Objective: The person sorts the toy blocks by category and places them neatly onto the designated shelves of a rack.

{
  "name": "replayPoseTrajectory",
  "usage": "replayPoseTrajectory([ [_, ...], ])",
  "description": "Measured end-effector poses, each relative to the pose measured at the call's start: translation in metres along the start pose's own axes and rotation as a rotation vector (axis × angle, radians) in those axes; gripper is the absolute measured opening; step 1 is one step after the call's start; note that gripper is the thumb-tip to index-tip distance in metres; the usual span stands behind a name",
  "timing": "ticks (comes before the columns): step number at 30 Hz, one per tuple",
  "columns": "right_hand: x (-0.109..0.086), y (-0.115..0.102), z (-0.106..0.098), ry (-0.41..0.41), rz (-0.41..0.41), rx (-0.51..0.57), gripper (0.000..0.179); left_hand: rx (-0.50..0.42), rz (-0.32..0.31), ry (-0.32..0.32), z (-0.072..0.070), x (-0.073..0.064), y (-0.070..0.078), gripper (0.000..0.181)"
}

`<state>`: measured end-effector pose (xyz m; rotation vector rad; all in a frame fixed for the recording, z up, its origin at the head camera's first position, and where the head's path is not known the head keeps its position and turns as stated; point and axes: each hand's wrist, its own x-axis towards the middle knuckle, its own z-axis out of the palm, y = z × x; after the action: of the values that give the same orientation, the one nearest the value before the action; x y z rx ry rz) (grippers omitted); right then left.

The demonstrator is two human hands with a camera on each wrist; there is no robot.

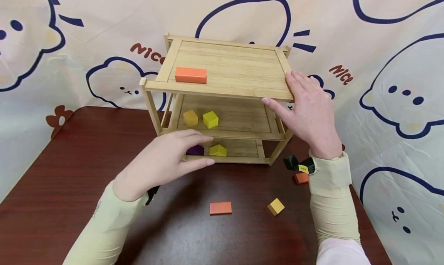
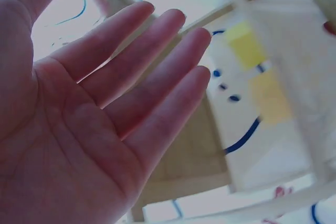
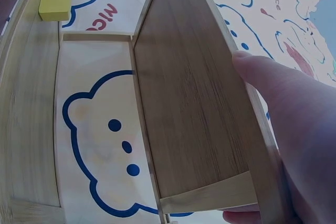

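A three-tier wooden shelf (image 1: 239, 62) stands on the table. My right hand (image 1: 310, 107) holds its top board at the front right corner; the thumb lies along the front edge, and a fingertip shows past the board's end in the right wrist view. My left hand (image 1: 163, 159) hovers before the lower tiers, palm bare in the left wrist view, fingers extended and thumb apart. An orange rectangular block (image 1: 190, 75) lies on the top tier. An orange-yellow cube (image 1: 190, 118) and a yellow cube (image 1: 210, 119) sit on the middle tier.
On the bottom tier are a purple block (image 1: 195, 150), partly behind the left hand, and a yellow triangular block (image 1: 217, 151). In front, the dark table (image 1: 173, 234) bears an orange flat block (image 1: 220, 208), a yellow cube (image 1: 276, 206) and another orange block (image 1: 301, 178). Printed cloth (image 1: 114, 22) hangs behind.
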<state>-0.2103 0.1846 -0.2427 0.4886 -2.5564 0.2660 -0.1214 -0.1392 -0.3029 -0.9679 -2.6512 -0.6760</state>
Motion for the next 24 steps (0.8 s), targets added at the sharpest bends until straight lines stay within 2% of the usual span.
replayPoseTrajectory([
  [6, 0.000, 0.000, 0.000, -0.004, 0.001, -0.009, 0.090, 0.019, 0.038, 0.150, -0.026, -0.007, 0.008, 0.051],
  [12, 0.000, 0.000, 0.000, 0.000, -0.001, -0.008, 0.090, 0.011, 0.110, 0.299, -0.049, -0.011, 0.013, 0.050],
  [14, 0.000, 0.000, 0.000, 0.004, -0.002, -0.007, 0.090, 0.014, 0.125, 0.344, -0.055, -0.011, 0.014, 0.054],
  [18, 0.000, 0.001, -0.001, 0.009, -0.006, -0.007, 0.091, 0.076, 0.119, 0.420, -0.065, -0.008, 0.015, 0.073],
  [21, 0.000, 0.001, -0.001, 0.008, -0.007, -0.009, 0.090, 0.151, 0.093, 0.435, -0.070, -0.004, 0.009, 0.082],
  [24, 0.000, 0.000, -0.001, 0.007, -0.009, -0.014, 0.090, 0.220, 0.025, 0.374, -0.076, 0.002, -0.001, 0.089],
])
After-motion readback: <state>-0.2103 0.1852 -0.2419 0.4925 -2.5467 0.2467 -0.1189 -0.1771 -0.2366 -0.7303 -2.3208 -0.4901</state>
